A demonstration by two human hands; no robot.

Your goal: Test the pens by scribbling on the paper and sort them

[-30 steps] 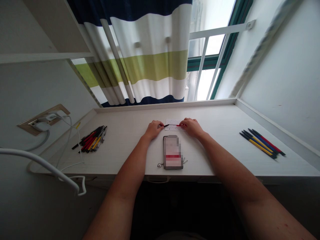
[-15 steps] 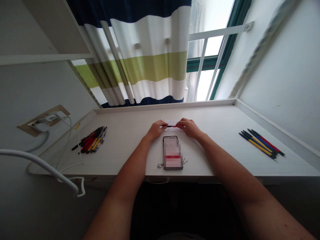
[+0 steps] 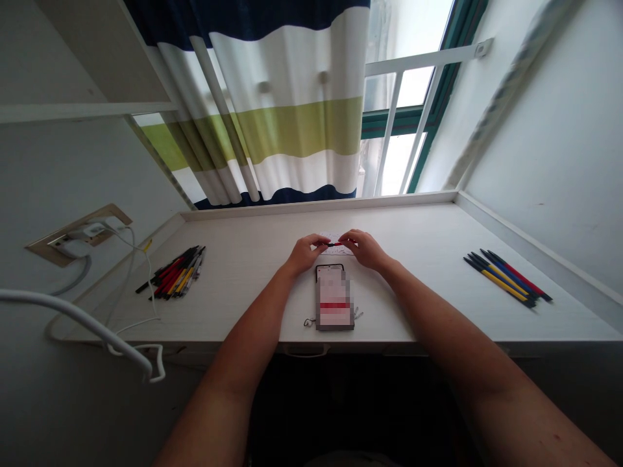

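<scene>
A slim pen (image 3: 337, 244) with a red barrel and a black end lies level between my two hands. My left hand (image 3: 306, 253) pinches the black end, and my right hand (image 3: 366, 249) has its fingers closed on the red barrel. Both hands are just above or on a small white patterned sheet (image 3: 331, 251), partly covered by them. Closer to me, a phone (image 3: 333, 298) with a blurred screen lies on the desk. A thin cord loop shows at its left, and small light pieces at its right.
At the left lies a pile of red, black, yellow and clear pens (image 3: 175, 275), with a white cable (image 3: 152, 285) running across it. Several yellow, blue and red pens with black ends (image 3: 509, 279) lie at the right. A raised rim (image 3: 321, 204) borders the white desk's back.
My hands have come slightly closer together along the pen, so less of it shows between them. The whole view has shifted a little; the phone and the pen groups stay in place.
</scene>
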